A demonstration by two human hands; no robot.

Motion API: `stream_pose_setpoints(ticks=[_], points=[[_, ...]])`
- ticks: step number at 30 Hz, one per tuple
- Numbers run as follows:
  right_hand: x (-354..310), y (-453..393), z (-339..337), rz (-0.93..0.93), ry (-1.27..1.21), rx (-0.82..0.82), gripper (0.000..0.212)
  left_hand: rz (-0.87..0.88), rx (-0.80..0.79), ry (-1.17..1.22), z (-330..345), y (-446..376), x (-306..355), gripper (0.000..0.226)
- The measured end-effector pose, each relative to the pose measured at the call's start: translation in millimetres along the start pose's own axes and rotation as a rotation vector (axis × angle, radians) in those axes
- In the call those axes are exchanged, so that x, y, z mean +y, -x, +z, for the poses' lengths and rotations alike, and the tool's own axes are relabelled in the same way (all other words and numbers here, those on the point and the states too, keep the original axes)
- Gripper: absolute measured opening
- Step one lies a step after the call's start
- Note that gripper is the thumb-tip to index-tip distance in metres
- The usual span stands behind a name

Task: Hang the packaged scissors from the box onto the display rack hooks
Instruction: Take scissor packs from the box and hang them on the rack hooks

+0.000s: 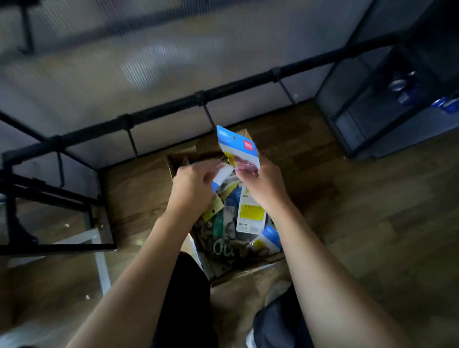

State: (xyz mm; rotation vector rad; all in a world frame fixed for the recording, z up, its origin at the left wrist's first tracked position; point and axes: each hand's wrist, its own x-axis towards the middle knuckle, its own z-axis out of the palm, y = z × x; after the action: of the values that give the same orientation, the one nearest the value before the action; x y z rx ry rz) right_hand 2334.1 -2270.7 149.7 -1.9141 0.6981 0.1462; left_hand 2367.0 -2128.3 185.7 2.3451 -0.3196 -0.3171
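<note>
An open cardboard box (251, 269) stands on the wooden floor, filled with several packaged scissors (250, 215). My right hand (263, 185) is shut on one blue-and-white scissors package (237, 146), held upright above the box. My left hand (192, 185) is just left of it, fingers closed on a second white-and-blue package (220, 177) over the box. The black display rack rail (155, 112) with bare hooks (209, 118) runs across just beyond the box.
A black wire shelf frame (372, 127) stands at the right, with blue items (450, 104) hanging further right. A low black frame (49, 244) lies at the left. My legs and shoes (265, 340) are beside the box's near edge.
</note>
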Motion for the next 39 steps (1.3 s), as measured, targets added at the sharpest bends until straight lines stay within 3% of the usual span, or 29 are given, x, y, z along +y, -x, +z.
stream_pose_setpoints(ticks=[3, 8, 11, 19, 23, 26, 31, 35, 39], points=[[-64.3, 41.1, -31.5, -0.025, -0.146, 0.001, 0.018, -0.042, 0.089, 0.016, -60.0, 17.1, 47.6, 0.030], [-155.9, 106.9, -72.9, -0.051, -0.227, 0.004, 0.034, -0.121, 0.087, -0.021, -147.5, 46.8, 124.4, 0.030], [-199.7, 141.3, -95.4, -0.094, -0.308, 0.024, 0.024, -0.092, 0.086, -0.029, -190.6, 62.0, 161.7, 0.032], [-272.4, 192.3, -131.8, -0.255, -0.226, 0.106, 0.008, -0.107, 0.076, -0.045, -279.8, 81.6, 227.1, 0.046], [-289.5, 216.4, -144.1, -0.349, -0.229, 0.171, 0.011, -0.098, 0.018, -0.036, -302.6, 91.9, 245.9, 0.049], [-296.9, 232.7, -152.4, -0.372, -0.293, 0.173, 0.025, -0.034, -0.013, -0.009, -311.2, 99.2, 260.1, 0.046], [-315.2, 263.8, -176.8, -0.414, -0.326, 0.236, 0.011, 0.147, 0.030, 0.036, -320.9, 109.9, 286.1, 0.039], [-328.6, 281.5, -189.9, -0.410, -0.349, 0.292, 0.023, 0.318, 0.118, 0.037, -333.2, 119.4, 307.1, 0.035], [-339.9, 289.2, -195.7, -0.443, -0.349, 0.347, 0.020, 0.408, 0.200, 0.112, -343.8, 128.4, 319.0, 0.032]])
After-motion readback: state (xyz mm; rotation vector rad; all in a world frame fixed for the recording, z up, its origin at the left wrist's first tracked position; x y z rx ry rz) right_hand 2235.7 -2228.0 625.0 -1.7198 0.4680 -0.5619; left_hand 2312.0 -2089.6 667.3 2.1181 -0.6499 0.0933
